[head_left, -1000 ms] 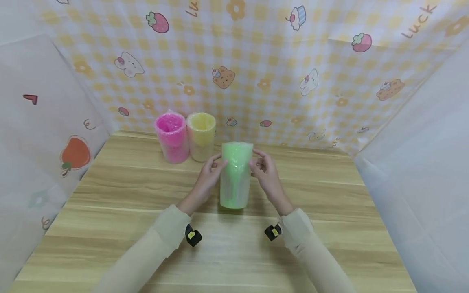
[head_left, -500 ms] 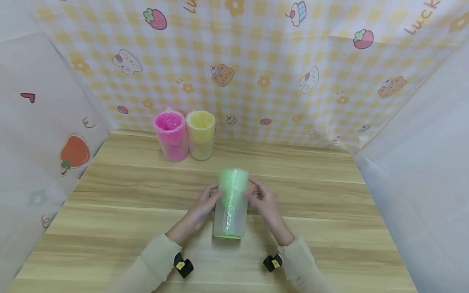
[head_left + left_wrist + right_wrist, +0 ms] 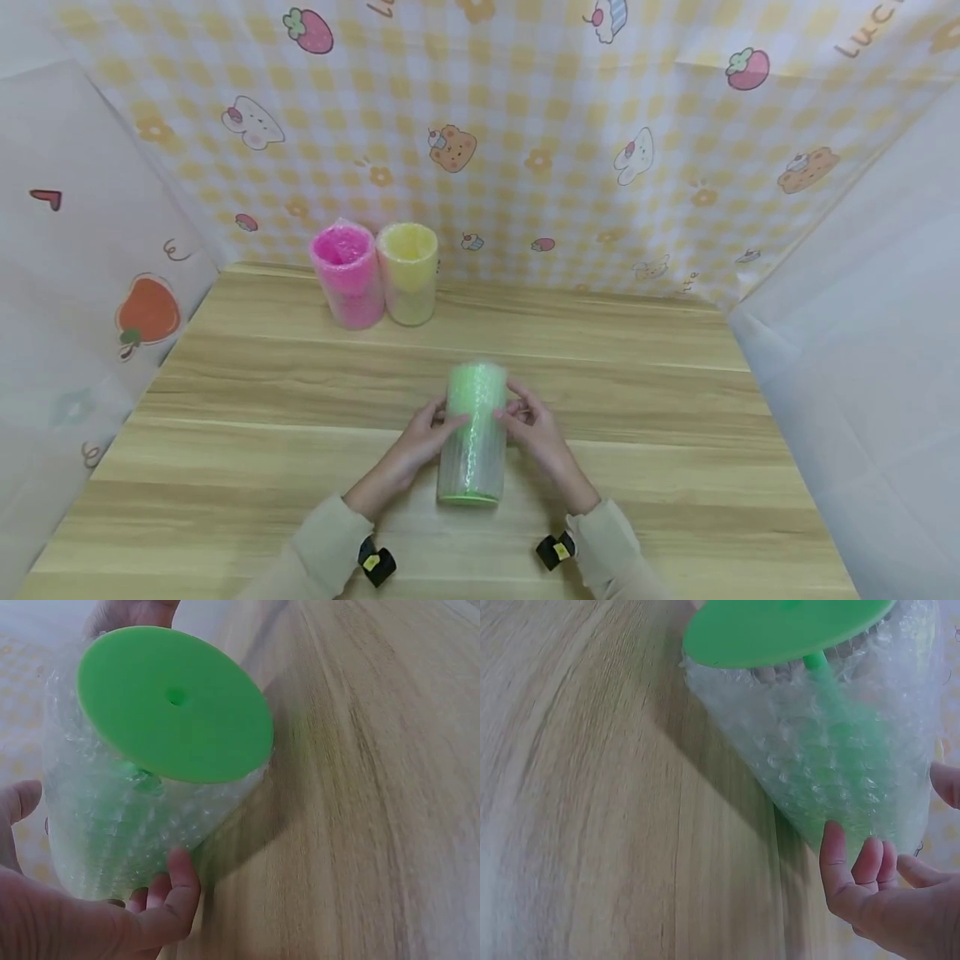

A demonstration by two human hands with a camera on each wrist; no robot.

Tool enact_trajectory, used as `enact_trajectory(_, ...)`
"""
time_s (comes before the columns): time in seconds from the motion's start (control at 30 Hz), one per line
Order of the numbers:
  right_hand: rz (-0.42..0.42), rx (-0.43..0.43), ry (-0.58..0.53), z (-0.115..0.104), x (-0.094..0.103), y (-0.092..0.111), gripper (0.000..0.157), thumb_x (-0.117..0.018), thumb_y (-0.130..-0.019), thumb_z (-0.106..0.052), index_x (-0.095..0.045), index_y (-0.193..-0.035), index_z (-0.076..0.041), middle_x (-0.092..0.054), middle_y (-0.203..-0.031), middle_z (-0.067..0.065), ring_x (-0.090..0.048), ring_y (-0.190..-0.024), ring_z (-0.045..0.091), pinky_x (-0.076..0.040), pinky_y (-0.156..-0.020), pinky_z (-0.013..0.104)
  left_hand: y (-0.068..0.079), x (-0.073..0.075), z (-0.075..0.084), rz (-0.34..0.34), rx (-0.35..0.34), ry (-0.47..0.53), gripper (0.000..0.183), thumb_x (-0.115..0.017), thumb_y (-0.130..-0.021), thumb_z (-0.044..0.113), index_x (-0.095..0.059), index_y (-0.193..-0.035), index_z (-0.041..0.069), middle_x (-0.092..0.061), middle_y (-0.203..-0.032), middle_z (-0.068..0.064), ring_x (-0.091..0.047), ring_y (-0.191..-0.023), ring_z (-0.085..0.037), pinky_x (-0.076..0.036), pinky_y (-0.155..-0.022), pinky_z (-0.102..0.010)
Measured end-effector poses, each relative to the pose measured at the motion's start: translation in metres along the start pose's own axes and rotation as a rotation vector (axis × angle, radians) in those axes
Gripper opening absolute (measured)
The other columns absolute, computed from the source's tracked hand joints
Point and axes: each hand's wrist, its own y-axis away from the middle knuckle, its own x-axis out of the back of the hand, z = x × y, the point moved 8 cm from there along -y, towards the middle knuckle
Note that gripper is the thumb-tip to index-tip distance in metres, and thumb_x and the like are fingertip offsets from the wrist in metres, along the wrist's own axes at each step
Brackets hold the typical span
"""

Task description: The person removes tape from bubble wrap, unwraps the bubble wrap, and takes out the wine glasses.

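Observation:
A green goblet with a thin stem and a round flat base is wrapped in clear bubble wrap. It is tilted, its base towards the person, near the middle of the wooden table. Around its left side the left hand grips the wrap, thumb in front. The right hand holds the opposite side with thumb and fingers. Whether the goblet touches the table is hard to tell.
At the back left, a pink wrapped goblet and a yellow wrapped goblet stand upright side by side. Behind the table hangs a yellow checked cloth. White sheets flank both sides.
Both hands have brought the green goblet from near the back of the table towards the person, slowing over the last half second. The pink and yellow goblets stay in place.

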Motion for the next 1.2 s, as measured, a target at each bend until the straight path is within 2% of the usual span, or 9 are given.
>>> enact_trajectory(0.13, -0.002, -0.020, 0.030, 0.002, -0.001, 0.001, 0.064, -0.064, -0.082, -0.014, -0.034, -0.138, -0.010, -0.048, -0.097, 0.005, -0.049, -0.080, 0.011, -0.053, -0.070, 0.026, 0.003, -0.001, 0.000, 0.009, -0.003, -0.074, 0.081, -0.061, -0.081, 0.048, -0.026, -0.141, 0.006, -0.039, -0.129, -0.020, -0.051, -0.107, -0.030, -0.050, -0.085, -0.042)
enact_trajectory(0.3, 0.005, -0.053, 0.146, 0.000, -0.001, 0.000, 0.071, -0.067, -0.081, -0.021, -0.030, -0.140, -0.010, -0.047, -0.104, 0.011, -0.049, -0.081, 0.014, -0.052, -0.068, 0.030, 0.005, -0.004, -0.001, 0.012, 0.004, -0.121, 0.091, -0.065, -0.076, 0.050, -0.019, -0.144, 0.010, -0.028, -0.134, -0.019, -0.044, -0.114, -0.036, -0.050, -0.084, -0.045)
enact_trajectory(0.4, -0.018, -0.068, 0.179, -0.004, -0.003, 0.002, 0.075, -0.067, -0.081, -0.021, -0.025, -0.141, -0.007, -0.046, -0.108, 0.016, -0.050, -0.082, 0.018, -0.052, -0.069, 0.033, 0.005, -0.004, 0.001, 0.016, -0.007, -0.148, 0.094, -0.065, -0.076, 0.051, -0.015, -0.145, 0.011, -0.026, -0.134, -0.018, -0.042, -0.116, -0.037, -0.050, -0.084, -0.046)
enact_trajectory(0.5, -0.045, -0.085, 0.173, -0.007, -0.005, 0.003, 0.077, -0.067, -0.081, -0.020, -0.021, -0.142, -0.004, -0.046, -0.111, 0.019, -0.052, -0.086, 0.021, -0.052, -0.069, 0.033, 0.004, -0.003, 0.004, 0.022, -0.034, -0.178, 0.096, -0.065, -0.076, 0.050, -0.011, -0.146, 0.014, -0.027, -0.134, -0.018, -0.043, -0.114, -0.035, -0.048, -0.086, -0.047)
enact_trajectory(0.67, -0.069, -0.098, 0.155, -0.001, -0.006, 0.001, 0.074, -0.065, -0.082, -0.022, -0.023, -0.142, -0.009, -0.045, -0.115, 0.019, -0.054, -0.091, 0.023, -0.053, -0.071, 0.031, 0.002, 0.000, 0.013, 0.052, -0.116, -0.212, 0.096, -0.067, -0.076, 0.045, -0.007, -0.146, 0.021, -0.023, -0.140, -0.018, -0.044, -0.114, -0.033, -0.047, -0.088, -0.049)
enact_trajectory(0.8, -0.107, -0.065, 0.184, 0.005, -0.008, -0.001, 0.069, -0.062, -0.085, -0.026, -0.025, -0.141, -0.010, -0.047, -0.116, 0.020, -0.056, -0.092, 0.022, -0.054, -0.071, 0.032, 0.005, 0.003, 0.023, 0.078, -0.190, -0.269, 0.091, -0.067, -0.077, 0.044, -0.011, -0.146, 0.022, -0.025, -0.137, -0.019, -0.045, -0.112, -0.034, -0.048, -0.086, -0.049)
enact_trajectory(0.93, -0.177, -0.033, 0.214, 0.007, -0.012, -0.001, 0.067, -0.058, -0.087, -0.030, -0.026, -0.142, -0.010, -0.051, -0.115, 0.021, -0.058, -0.088, 0.021, -0.054, -0.071, 0.033, 0.010, 0.004, 0.032, 0.107, -0.244, -0.382, 0.083, -0.066, -0.077, 0.045, -0.021, -0.144, 0.026, -0.029, -0.135, -0.020, -0.044, -0.114, -0.037, -0.047, -0.086, -0.053)
enact_trajectory(1.1, -0.295, -0.024, 0.196, 0.013, -0.018, 0.003, 0.063, -0.052, -0.091, -0.031, -0.022, -0.143, -0.008, -0.052, -0.122, 0.023, -0.060, -0.096, 0.025, -0.053, -0.079, 0.035, 0.016, 0.003, 0.041, 0.117, -0.318, -0.527, 0.069, -0.065, -0.079, 0.040, -0.031, -0.139, 0.034, -0.023, -0.143, -0.021, -0.033, -0.125, -0.044, -0.038, -0.088, -0.066)
enact_trajectory(1.2, -0.337, -0.029, 0.206, 0.018, -0.017, 0.006, 0.063, -0.049, -0.092, -0.032, -0.021, -0.143, -0.008, -0.050, -0.127, 0.023, -0.060, -0.101, 0.026, -0.052, -0.083, 0.036, 0.018, 0.001, 0.046, 0.104, -0.363, -0.572, 0.060, -0.064, -0.082, 0.034, -0.037, -0.136, 0.036, -0.022, -0.143, -0.024, -0.031, -0.126, -0.045, -0.038, -0.088, -0.066)
